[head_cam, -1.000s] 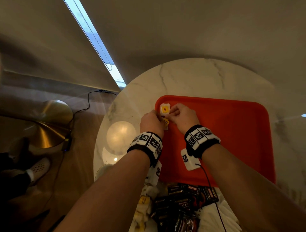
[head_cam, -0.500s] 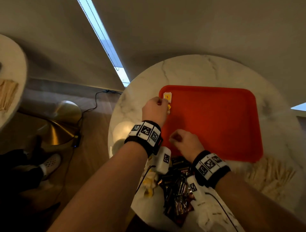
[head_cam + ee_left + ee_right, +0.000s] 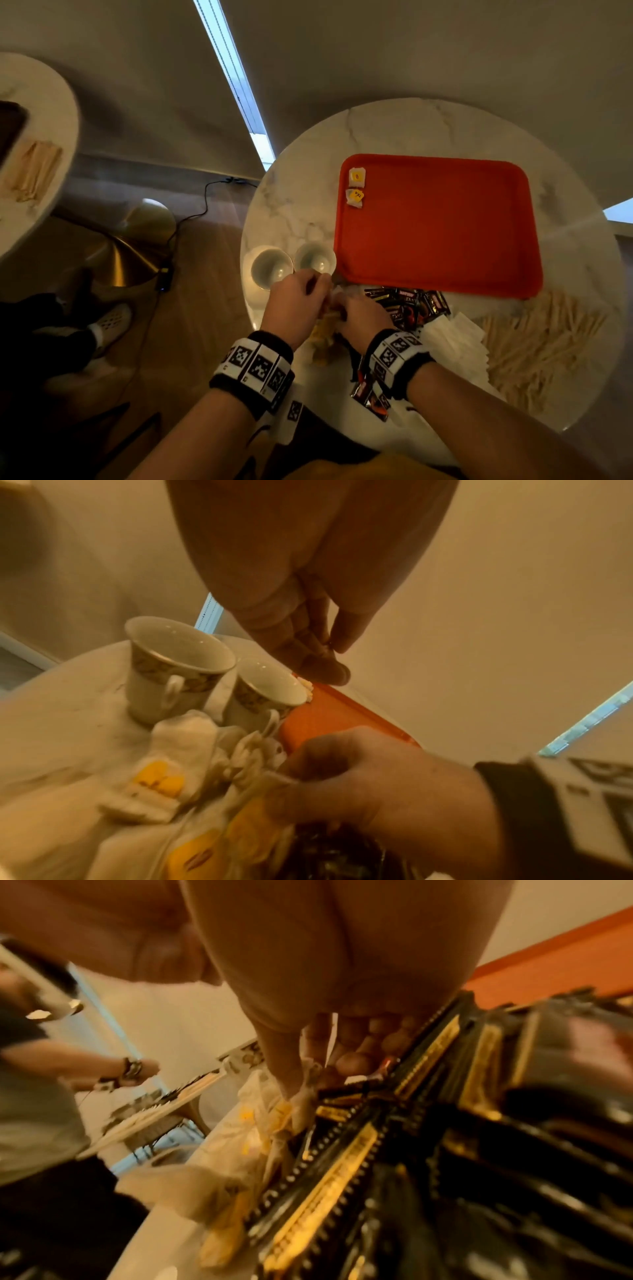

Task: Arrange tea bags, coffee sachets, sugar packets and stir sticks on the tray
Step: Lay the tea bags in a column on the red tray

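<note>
Two yellow-labelled tea bags (image 3: 356, 186) lie in the far left corner of the red tray (image 3: 438, 222). In front of the tray's near left corner, both hands reach into a loose pile of tea bags (image 3: 322, 337) (image 3: 161, 777). My left hand (image 3: 317, 291) (image 3: 334, 658) hovers over the pile with loosely bent fingers and nothing in it. My right hand (image 3: 337, 308) (image 3: 308, 1085) pinches a tea bag (image 3: 303, 1099) between thumb and forefinger. Right of the hands lie dark coffee sachets (image 3: 411, 305) (image 3: 377, 1150), white sugar packets (image 3: 452, 335) and wooden stir sticks (image 3: 534, 342).
Two white cups (image 3: 270, 269) (image 3: 315, 260) (image 3: 178, 664) stand on the round marble table (image 3: 394, 130), left of the tray and just beyond my left hand. A second table (image 3: 41, 164) is at far left. Another person (image 3: 34, 1083) works there.
Both hands have left the tray's far left corner and come back to the near tea bag pile. Two tea bags now lie on the tray. The right hand pulled back first.
</note>
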The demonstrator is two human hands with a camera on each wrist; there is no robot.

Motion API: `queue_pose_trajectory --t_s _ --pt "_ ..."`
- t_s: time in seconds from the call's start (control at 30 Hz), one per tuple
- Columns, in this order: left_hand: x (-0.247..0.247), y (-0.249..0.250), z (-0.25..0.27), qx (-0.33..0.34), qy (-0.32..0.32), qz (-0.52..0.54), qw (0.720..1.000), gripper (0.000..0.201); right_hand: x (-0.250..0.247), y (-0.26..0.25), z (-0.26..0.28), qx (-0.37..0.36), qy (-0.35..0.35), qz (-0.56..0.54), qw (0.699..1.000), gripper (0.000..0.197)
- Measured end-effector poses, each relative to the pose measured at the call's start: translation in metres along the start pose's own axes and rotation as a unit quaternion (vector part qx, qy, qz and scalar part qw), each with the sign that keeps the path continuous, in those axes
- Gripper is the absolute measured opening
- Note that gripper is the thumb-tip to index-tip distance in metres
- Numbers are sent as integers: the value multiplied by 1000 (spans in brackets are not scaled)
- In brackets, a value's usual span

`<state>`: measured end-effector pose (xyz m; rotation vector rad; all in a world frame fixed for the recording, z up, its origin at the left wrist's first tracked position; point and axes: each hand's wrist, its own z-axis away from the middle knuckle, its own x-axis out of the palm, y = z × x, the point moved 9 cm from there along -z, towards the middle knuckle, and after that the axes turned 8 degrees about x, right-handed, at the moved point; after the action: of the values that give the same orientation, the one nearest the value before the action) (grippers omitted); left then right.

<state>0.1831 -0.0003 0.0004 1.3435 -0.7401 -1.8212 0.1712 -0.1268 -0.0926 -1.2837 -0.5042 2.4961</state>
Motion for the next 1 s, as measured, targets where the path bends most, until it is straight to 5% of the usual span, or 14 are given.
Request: queue_pose_trajectory --t_s 0.27,0.5,0.6,0.7,0.8,1.0 --pt "9 -26 17 25 -21 -36 999 16 -31 18 22 20 -8 -147 989 15" --pt "14 4 7 48 6 129 990 38 -97 9 48 -20 6 -320 947 19" --pt "39 14 3 -53 -62 318 944 61 -124 5 55 -34 35 -305 951 19" --pt "56 33 -3 -116 -92 445 883 50 -145 -3 60 -53 69 -241 967 23" --pt "61 44 -12 -137 -81 467 870 34 -156 -2 58 -48 73 -269 959 29" --pt "72 57 -24 -112 -80 476 868 31 -172 8 48 -16 110 -313 943 5"
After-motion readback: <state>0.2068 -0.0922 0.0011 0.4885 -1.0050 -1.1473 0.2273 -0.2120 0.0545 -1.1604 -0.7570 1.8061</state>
